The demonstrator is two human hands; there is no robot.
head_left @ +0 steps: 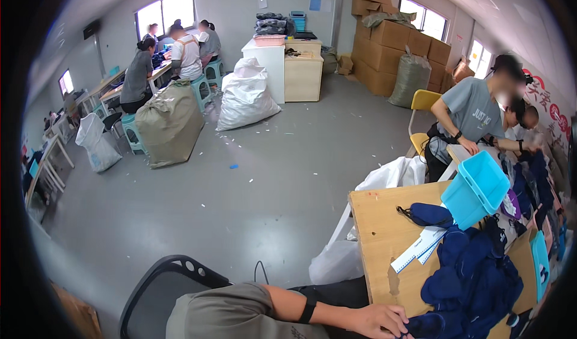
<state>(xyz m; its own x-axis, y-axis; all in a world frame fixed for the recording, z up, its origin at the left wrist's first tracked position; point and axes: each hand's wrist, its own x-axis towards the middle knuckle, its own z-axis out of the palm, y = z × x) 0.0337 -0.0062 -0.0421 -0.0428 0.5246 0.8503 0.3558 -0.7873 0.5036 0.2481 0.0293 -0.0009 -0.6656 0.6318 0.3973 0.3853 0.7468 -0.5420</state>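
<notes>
My left hand (377, 321), with a black band on its wrist, reaches in along the bottom edge. Its fingers are closed on the edge of a navy cloth piece (425, 326) at the table's near side. A heap of navy cloth pieces (472, 273) lies just beyond it, spread over the wooden table (380, 228). Farther back rests a navy pouch with a black cord (430, 214). White printed strips (419, 247) lie beside the heap. The lower part of the held piece is cut off by the frame, and my right hand is out of sight.
A light-blue plastic bin (479, 186) stands tilted on the table. Across the table's far end a person in grey (472, 113) works. A black chair back (165, 291) is at my left. Stuffed sacks (247, 95), stacked cartons (384, 53) and other seated people stand farther off.
</notes>
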